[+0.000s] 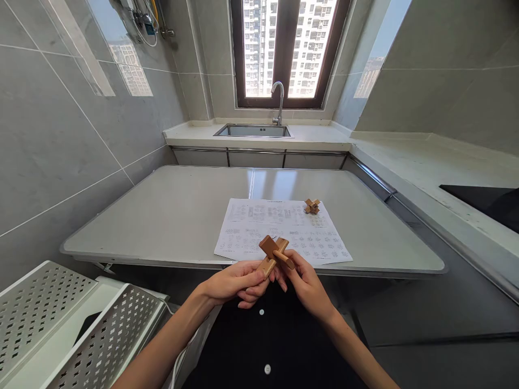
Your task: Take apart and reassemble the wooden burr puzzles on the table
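In front of my body I hold several crossed wooden puzzle pieces [268,246] just over the table's near edge. My left hand [243,281] is closed on the lower left end of the pale notched piece. The fingers of my right hand [302,278] pinch the rounded wooden rod [284,259], which slants across the other pieces. Part of the joint between the pieces is hidden by my fingers. Beyond my hands lies a printed instruction sheet [251,221] with rows of small diagrams. An assembled wooden burr puzzle [312,206] rests on its far right corner.
The sheet lies on a light folding table [178,216]. A sink [251,130] with a faucet [278,102] sits in the counter below the window. At the lower left stands a white perforated rack [125,329]. A black panel [486,202] lies on the right counter.
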`<move>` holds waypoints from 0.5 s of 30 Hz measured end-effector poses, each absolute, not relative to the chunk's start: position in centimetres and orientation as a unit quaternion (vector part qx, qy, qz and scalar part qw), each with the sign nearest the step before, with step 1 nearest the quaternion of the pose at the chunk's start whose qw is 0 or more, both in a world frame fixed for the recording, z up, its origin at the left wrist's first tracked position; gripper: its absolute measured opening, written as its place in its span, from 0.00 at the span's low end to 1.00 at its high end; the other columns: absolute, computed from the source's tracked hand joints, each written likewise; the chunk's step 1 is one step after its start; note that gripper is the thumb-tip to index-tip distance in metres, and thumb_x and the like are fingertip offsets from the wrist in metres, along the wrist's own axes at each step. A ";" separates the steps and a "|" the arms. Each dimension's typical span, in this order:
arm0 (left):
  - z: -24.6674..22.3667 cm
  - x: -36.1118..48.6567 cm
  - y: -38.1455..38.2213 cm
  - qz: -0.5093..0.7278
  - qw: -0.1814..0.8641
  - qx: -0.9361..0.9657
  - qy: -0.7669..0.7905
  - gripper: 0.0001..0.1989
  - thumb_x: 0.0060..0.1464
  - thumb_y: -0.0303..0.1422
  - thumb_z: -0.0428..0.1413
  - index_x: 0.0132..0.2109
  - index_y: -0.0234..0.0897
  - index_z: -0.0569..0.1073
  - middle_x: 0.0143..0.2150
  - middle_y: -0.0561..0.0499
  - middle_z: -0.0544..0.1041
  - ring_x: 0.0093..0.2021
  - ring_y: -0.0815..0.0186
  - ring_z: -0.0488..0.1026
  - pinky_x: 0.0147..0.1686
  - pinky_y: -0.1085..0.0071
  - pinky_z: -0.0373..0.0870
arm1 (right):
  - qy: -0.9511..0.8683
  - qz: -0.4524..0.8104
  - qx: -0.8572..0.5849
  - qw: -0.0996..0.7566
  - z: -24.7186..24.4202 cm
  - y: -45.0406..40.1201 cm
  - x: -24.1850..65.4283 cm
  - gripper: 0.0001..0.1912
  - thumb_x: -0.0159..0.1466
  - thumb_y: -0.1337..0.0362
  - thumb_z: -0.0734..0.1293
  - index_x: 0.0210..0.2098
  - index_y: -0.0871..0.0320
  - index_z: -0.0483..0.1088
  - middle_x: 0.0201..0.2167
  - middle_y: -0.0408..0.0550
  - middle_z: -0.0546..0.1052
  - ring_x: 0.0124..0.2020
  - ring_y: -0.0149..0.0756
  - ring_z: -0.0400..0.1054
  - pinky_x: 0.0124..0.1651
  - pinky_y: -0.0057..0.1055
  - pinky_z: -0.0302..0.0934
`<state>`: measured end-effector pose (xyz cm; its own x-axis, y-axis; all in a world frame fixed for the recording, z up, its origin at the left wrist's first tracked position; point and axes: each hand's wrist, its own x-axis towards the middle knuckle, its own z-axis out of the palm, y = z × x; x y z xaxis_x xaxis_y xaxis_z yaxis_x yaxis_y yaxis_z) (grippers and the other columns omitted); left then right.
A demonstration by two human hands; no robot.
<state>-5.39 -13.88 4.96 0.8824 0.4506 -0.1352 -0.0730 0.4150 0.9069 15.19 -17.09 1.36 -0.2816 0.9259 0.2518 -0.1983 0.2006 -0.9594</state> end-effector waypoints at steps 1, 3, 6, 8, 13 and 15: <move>4.8 -5.4 -13.9 0.160 0.822 0.516 0.181 0.18 0.66 0.48 0.56 0.45 0.35 0.70 0.20 0.63 0.57 0.16 0.77 0.47 0.15 0.79 0.54 | -0.580 0.550 -0.314 0.512 1.3 -17.1 15.2 0.14 0.76 0.52 0.59 0.47 0.55 0.68 0.31 0.42 0.71 0.25 0.31 0.60 0.35 0.33 0.58; 4.4 -5.3 -13.8 0.165 0.824 0.512 0.179 0.19 0.66 0.48 0.56 0.44 0.34 0.70 0.18 0.63 0.57 0.15 0.76 0.47 0.14 0.78 0.52 | -0.573 0.553 -0.316 0.515 1.3 -17.1 15.2 0.14 0.77 0.52 0.59 0.47 0.55 0.68 0.30 0.42 0.71 0.25 0.31 0.60 0.34 0.33 0.58; 3.8 -5.1 -13.7 0.184 0.825 0.503 0.183 0.20 0.66 0.49 0.56 0.41 0.34 0.71 0.15 0.63 0.57 0.14 0.75 0.49 0.13 0.77 0.51 | -0.574 0.558 -0.318 0.508 1.2 -17.0 15.3 0.15 0.76 0.50 0.59 0.46 0.55 0.68 0.30 0.41 0.69 0.24 0.30 0.59 0.33 0.32 0.57; 3.4 -4.9 -13.7 0.195 0.827 0.496 0.182 0.20 0.66 0.49 0.56 0.40 0.34 0.70 0.15 0.62 0.57 0.14 0.75 0.49 0.13 0.77 0.50 | -0.581 0.562 -0.314 0.498 1.3 -17.0 15.5 0.16 0.76 0.50 0.59 0.45 0.55 0.68 0.30 0.41 0.69 0.23 0.29 0.57 0.31 0.31 0.56; 2.8 -4.7 -13.7 0.203 0.818 0.508 0.179 0.21 0.66 0.50 0.56 0.37 0.34 0.70 0.14 0.62 0.57 0.13 0.75 0.49 0.13 0.77 0.50 | -0.591 0.562 -0.312 0.487 1.6 -17.1 15.9 0.15 0.77 0.51 0.59 0.44 0.55 0.68 0.29 0.40 0.67 0.22 0.26 0.54 0.30 0.30 0.52; 2.6 -4.7 -13.8 0.210 0.812 0.513 0.181 0.22 0.66 0.51 0.55 0.37 0.34 0.69 0.13 0.63 0.57 0.13 0.74 0.49 0.13 0.76 0.50 | -0.593 0.566 -0.310 0.481 1.6 -17.2 16.0 0.15 0.77 0.51 0.59 0.43 0.55 0.68 0.29 0.40 0.67 0.21 0.25 0.53 0.29 0.30 0.51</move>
<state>-4.72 -13.76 2.62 0.8461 0.5273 -0.0778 -0.1558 0.3843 0.9100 15.98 -17.17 1.56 -0.3445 0.9129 0.2190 -0.1770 0.1659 -0.9701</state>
